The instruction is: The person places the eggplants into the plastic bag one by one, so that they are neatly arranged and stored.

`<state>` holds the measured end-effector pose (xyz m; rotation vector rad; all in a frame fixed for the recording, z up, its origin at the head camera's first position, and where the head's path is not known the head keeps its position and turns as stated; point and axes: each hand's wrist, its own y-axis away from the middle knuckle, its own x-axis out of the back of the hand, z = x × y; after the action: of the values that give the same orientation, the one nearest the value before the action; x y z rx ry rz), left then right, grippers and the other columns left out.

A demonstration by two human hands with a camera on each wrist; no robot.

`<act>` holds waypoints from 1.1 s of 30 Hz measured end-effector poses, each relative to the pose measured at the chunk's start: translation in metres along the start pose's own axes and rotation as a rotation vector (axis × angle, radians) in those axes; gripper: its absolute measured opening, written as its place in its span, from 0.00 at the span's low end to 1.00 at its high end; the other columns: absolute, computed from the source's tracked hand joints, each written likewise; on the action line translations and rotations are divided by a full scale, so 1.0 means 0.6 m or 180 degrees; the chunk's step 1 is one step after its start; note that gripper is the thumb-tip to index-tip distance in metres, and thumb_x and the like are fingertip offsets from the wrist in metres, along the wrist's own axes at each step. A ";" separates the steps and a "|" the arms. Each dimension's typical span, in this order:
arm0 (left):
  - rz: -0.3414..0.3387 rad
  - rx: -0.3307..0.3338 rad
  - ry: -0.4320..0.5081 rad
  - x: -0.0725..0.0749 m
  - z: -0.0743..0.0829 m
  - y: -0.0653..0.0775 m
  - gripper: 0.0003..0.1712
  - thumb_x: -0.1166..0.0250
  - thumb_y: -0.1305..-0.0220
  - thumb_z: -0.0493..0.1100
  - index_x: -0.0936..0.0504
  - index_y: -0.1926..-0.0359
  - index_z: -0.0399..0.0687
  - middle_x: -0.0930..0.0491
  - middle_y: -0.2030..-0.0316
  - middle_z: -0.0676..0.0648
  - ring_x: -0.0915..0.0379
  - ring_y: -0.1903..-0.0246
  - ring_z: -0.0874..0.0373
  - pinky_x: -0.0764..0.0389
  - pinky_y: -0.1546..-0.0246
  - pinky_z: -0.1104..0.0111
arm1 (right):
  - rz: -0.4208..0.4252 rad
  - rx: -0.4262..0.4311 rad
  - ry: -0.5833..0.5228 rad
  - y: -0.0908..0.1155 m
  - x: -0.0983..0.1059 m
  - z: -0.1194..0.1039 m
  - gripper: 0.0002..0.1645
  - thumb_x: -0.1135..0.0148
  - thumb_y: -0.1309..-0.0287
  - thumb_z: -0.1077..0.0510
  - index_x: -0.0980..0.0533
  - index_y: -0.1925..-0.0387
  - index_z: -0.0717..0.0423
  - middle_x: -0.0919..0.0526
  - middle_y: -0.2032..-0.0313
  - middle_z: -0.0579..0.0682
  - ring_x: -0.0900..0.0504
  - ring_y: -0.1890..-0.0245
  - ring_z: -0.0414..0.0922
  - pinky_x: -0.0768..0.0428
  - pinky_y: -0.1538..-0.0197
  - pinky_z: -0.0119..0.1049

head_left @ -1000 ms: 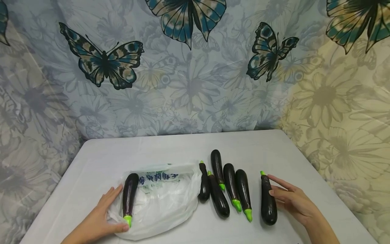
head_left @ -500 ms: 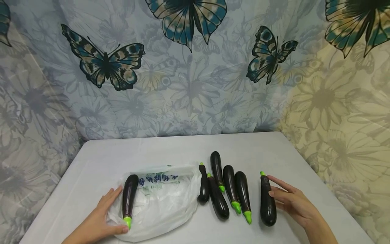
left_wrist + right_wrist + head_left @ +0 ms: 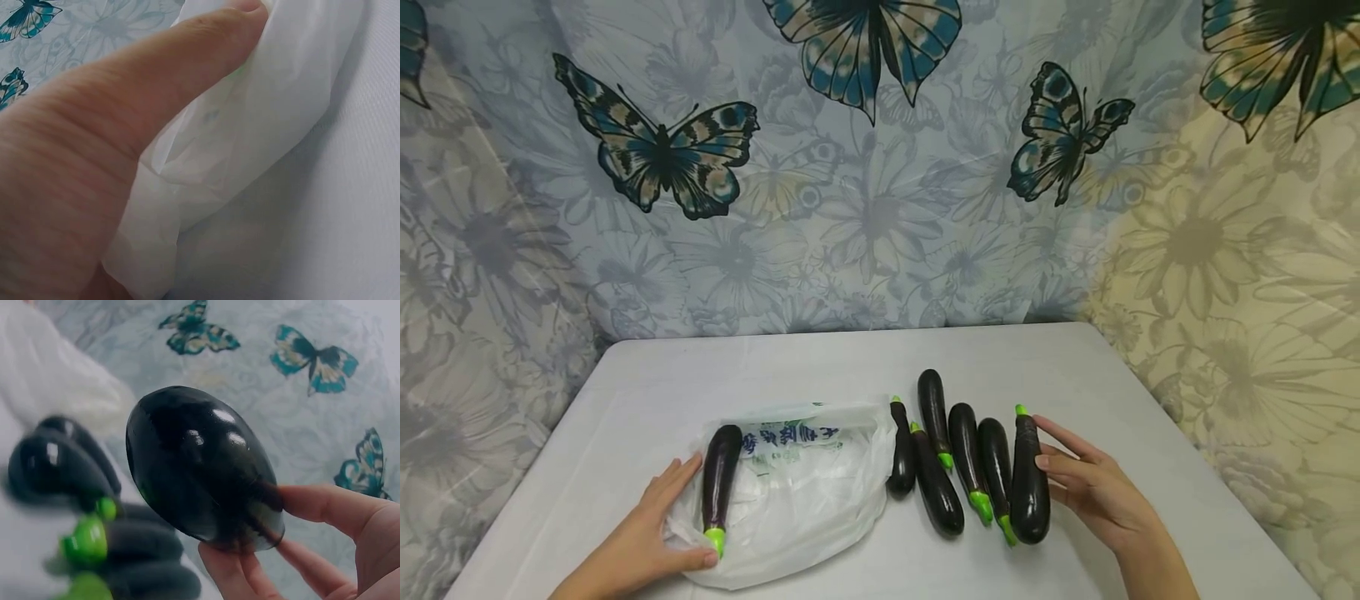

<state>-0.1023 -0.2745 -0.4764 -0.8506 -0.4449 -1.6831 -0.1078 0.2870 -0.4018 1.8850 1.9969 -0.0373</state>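
Observation:
My right hand (image 3: 1097,483) holds a dark eggplant (image 3: 1030,492) between thumb and fingers, its green stem (image 3: 1021,410) pointing away. In the head view this eggplant overlaps the rightmost one of the row (image 3: 994,454). The right wrist view shows its rounded end close up, with fingertips (image 3: 309,501) on its sides. On the left, my left hand (image 3: 643,529) rests at the edge of a white plastic bag (image 3: 812,500), fingers spread and thumb extended. Its thumb (image 3: 206,44) lies against the plastic, next to the green stem of another eggplant (image 3: 721,475) lying at the bag's left side.
Several more eggplants lie just right of the bag, including one at the back (image 3: 931,408) and one angled toward the front (image 3: 936,487). Everything sits on a white table (image 3: 760,367). Behind its far edge hangs a butterfly-print cloth (image 3: 880,250).
My right hand has carried its eggplant left, from apart on the right to beside the row. The left hand, the bag and the other eggplants stay where they were.

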 end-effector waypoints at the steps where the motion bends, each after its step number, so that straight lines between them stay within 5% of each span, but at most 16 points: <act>1: -0.0010 0.0016 0.0006 0.000 0.000 0.000 0.70 0.17 0.64 0.58 0.48 0.22 0.56 0.50 0.29 0.26 0.58 0.34 0.22 0.47 0.50 0.24 | 0.0022 -0.0004 -0.0021 -0.001 -0.009 -0.001 0.29 0.41 0.38 0.70 0.21 0.41 0.39 0.18 0.48 0.52 0.18 0.51 0.47 0.21 0.49 0.45; 10: 0.0016 0.0002 0.0024 0.000 -0.003 -0.002 0.70 0.17 0.64 0.59 0.48 0.22 0.58 0.51 0.29 0.26 0.59 0.34 0.22 0.47 0.50 0.24 | -0.0084 -0.0067 -0.0220 -0.023 -0.115 0.000 0.42 0.37 0.42 0.71 0.36 0.28 0.52 0.20 0.45 0.55 0.19 0.51 0.48 0.21 0.50 0.45; 18: 0.0048 -0.0014 0.0080 -0.002 -0.004 -0.005 0.69 0.17 0.64 0.59 0.46 0.23 0.55 0.50 0.29 0.26 0.62 0.34 0.19 0.53 0.45 0.25 | -0.0225 -0.0080 -0.0020 -0.053 -0.216 0.029 0.42 0.30 0.49 0.70 0.30 0.32 0.53 0.21 0.46 0.60 0.18 0.53 0.51 0.20 0.54 0.45; 25: 0.0316 -0.0376 -0.0089 -0.002 -0.006 -0.008 0.68 0.17 0.66 0.58 0.42 0.24 0.47 0.44 0.30 0.28 0.58 0.30 0.29 0.66 0.29 0.60 | -0.0473 -0.0036 0.0040 -0.077 -0.295 0.064 0.42 0.28 0.53 0.70 0.28 0.34 0.54 0.20 0.47 0.62 0.17 0.54 0.52 0.17 0.57 0.43; 30: 0.0304 -0.0191 0.0062 -0.001 -0.003 -0.006 0.68 0.16 0.66 0.57 0.42 0.24 0.53 0.47 0.28 0.30 0.56 0.31 0.29 0.51 0.36 0.38 | -0.0573 0.0045 -0.0059 -0.085 -0.343 0.076 0.40 0.30 0.51 0.71 0.28 0.34 0.57 0.19 0.49 0.62 0.16 0.57 0.53 0.16 0.59 0.43; 33: 0.0316 -0.0147 0.0072 -0.002 -0.004 -0.005 0.67 0.16 0.66 0.57 0.41 0.24 0.54 0.47 0.28 0.32 0.56 0.28 0.40 0.50 0.34 0.48 | -0.0558 0.0072 -0.0102 -0.091 -0.373 0.082 0.39 0.30 0.51 0.72 0.27 0.34 0.57 0.19 0.50 0.62 0.16 0.56 0.53 0.16 0.59 0.43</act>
<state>-0.1055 -0.2743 -0.4786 -0.8726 -0.3441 -1.6151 -0.1436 0.0546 -0.3938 1.7067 2.1424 -0.1377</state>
